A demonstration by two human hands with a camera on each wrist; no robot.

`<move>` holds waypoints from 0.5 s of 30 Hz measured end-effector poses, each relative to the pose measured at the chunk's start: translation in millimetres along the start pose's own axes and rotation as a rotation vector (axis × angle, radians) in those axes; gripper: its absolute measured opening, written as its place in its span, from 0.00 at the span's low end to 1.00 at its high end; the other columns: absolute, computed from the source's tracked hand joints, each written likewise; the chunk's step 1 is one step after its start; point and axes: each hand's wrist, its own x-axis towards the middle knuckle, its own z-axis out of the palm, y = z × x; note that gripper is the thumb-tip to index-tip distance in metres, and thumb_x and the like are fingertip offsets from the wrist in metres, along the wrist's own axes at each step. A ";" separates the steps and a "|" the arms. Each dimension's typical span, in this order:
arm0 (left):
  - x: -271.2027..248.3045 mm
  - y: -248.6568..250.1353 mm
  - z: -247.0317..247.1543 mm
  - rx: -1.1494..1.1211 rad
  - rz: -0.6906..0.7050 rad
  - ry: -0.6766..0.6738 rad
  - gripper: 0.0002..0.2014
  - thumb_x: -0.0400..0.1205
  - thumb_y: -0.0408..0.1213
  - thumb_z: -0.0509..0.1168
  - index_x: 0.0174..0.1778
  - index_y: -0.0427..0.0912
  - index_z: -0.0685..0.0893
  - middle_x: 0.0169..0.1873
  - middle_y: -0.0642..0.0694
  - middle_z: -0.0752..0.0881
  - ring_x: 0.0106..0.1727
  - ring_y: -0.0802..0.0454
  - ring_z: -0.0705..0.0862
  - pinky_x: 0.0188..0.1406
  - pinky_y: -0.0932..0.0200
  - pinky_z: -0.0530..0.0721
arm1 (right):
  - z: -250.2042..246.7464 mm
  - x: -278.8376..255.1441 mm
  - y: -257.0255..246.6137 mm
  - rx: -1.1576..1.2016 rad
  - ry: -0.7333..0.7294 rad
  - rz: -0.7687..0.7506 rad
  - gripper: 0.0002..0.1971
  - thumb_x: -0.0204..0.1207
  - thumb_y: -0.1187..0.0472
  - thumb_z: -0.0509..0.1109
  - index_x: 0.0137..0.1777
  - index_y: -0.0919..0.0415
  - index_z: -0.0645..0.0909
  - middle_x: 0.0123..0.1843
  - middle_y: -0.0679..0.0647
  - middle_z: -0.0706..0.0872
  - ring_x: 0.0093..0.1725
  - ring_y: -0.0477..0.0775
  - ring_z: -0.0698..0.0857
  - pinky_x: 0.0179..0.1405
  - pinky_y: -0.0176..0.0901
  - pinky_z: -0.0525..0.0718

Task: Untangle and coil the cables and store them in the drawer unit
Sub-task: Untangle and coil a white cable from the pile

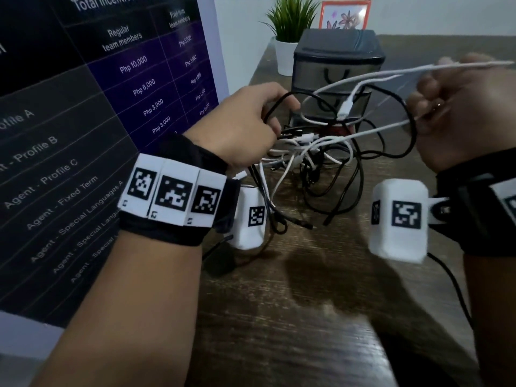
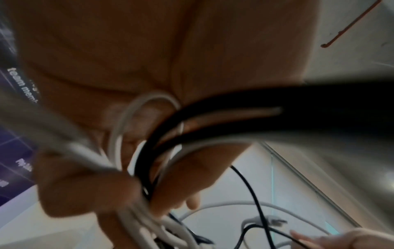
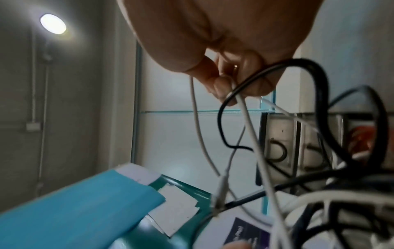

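A tangle of black and white cables (image 1: 310, 152) hangs above the wooden table (image 1: 307, 303) between my hands. My left hand (image 1: 251, 124) grips the bundle of black and white cables (image 2: 153, 168) in its curled fingers. My right hand (image 1: 458, 113) is raised at the right and pinches a white cable (image 1: 418, 71), pulled taut away from the tangle. Up close, the right fingers (image 3: 224, 84) hold the white cable (image 3: 251, 131) with a black loop (image 3: 307, 67) draped over them. A dark drawer unit (image 1: 339, 60) stands behind the tangle, its drawers closed.
A large presentation screen (image 1: 97, 107) stands at the left edge of the table. A potted plant (image 1: 287, 37) and a framed picture (image 1: 344, 15) sit behind the drawer unit. Loose black cable ends (image 1: 304, 224) trail onto the table below the tangle.
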 end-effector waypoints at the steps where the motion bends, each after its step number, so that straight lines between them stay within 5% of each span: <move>1: 0.4 1.3 1.2 -0.006 -0.006 -0.016 0.22 0.79 0.22 0.57 0.56 0.54 0.84 0.33 0.53 0.81 0.31 0.55 0.77 0.30 0.59 0.76 | 1.1 -0.9 2.0 -0.110 -0.005 -0.036 0.14 0.82 0.74 0.54 0.45 0.52 0.64 0.22 0.45 0.74 0.19 0.43 0.70 0.16 0.33 0.60; 4: -0.5 6.6 5.8 -0.030 0.009 -0.045 0.06 0.81 0.34 0.65 0.51 0.46 0.85 0.27 0.59 0.81 0.29 0.61 0.78 0.35 0.63 0.81 | 4.9 -4.1 6.7 -0.318 -0.057 -0.117 0.09 0.83 0.71 0.56 0.49 0.54 0.67 0.25 0.48 0.71 0.19 0.44 0.67 0.17 0.31 0.59; 6: -1.6 7.6 7.5 0.062 0.031 -0.085 0.14 0.76 0.51 0.75 0.49 0.48 0.84 0.23 0.68 0.81 0.26 0.69 0.77 0.28 0.74 0.76 | 8.1 -7.5 4.4 -0.310 -0.093 -0.144 0.11 0.83 0.72 0.55 0.48 0.53 0.68 0.24 0.45 0.74 0.21 0.44 0.71 0.21 0.34 0.63; 8: -2.8 8.0 9.6 0.158 0.044 -0.103 0.20 0.67 0.58 0.79 0.47 0.52 0.83 0.23 0.66 0.80 0.24 0.69 0.76 0.24 0.70 0.72 | 9.1 -10.1 1.0 -0.277 -0.155 -0.153 0.11 0.86 0.71 0.54 0.48 0.53 0.67 0.23 0.43 0.75 0.22 0.44 0.75 0.22 0.36 0.69; 12: -0.2 4.5 11.7 0.245 0.023 -0.070 0.12 0.68 0.51 0.79 0.41 0.53 0.86 0.26 0.60 0.81 0.27 0.65 0.76 0.30 0.62 0.73 | 8.7 -13.8 -2.3 -0.258 -0.268 -0.166 0.09 0.87 0.70 0.53 0.49 0.55 0.65 0.25 0.48 0.73 0.23 0.50 0.78 0.24 0.41 0.79; 15: 1.8 1.9 9.4 0.210 -0.004 -0.036 0.05 0.71 0.47 0.75 0.36 0.51 0.90 0.29 0.59 0.86 0.34 0.61 0.80 0.40 0.57 0.82 | 8.2 -15.6 -3.8 -0.353 -0.248 -0.124 0.13 0.85 0.73 0.54 0.47 0.52 0.67 0.23 0.47 0.74 0.22 0.51 0.77 0.23 0.42 0.77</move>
